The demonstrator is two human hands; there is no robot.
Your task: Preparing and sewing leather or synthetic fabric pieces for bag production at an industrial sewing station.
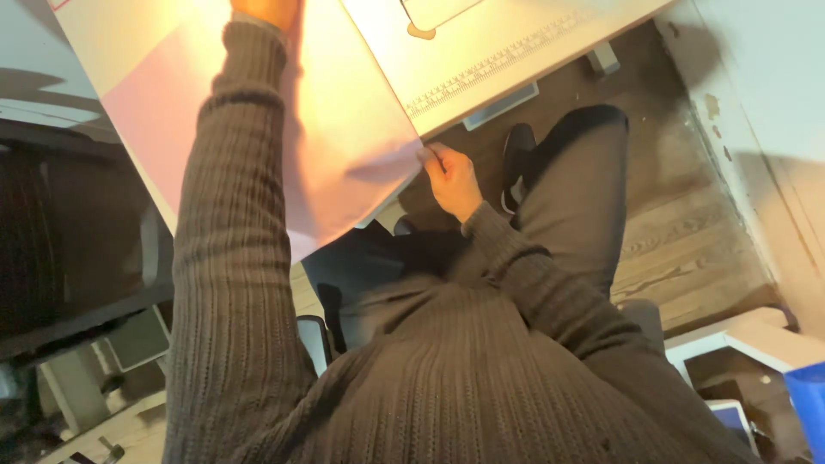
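Observation:
A large pink sheet of paper [344, 129] lies over the near edge of a pale desk [129, 43] and hangs past it. My right hand [451, 180] pinches the sheet's lower right corner just off the desk edge. At the top edge of the view my left hand [268, 10] rests on the sheet, mostly cut off, so its grip is unclear. Brown ribbed sleeves cover both arms.
A cutting mat with a ruler scale [490, 64] lies on the desk at the top right. Below are my grey trouser leg [576, 198], a black shoe [516, 163] and a wooden floor [687, 249]. Dark furniture [60, 249] stands at left, a blue bin [808, 404] at right.

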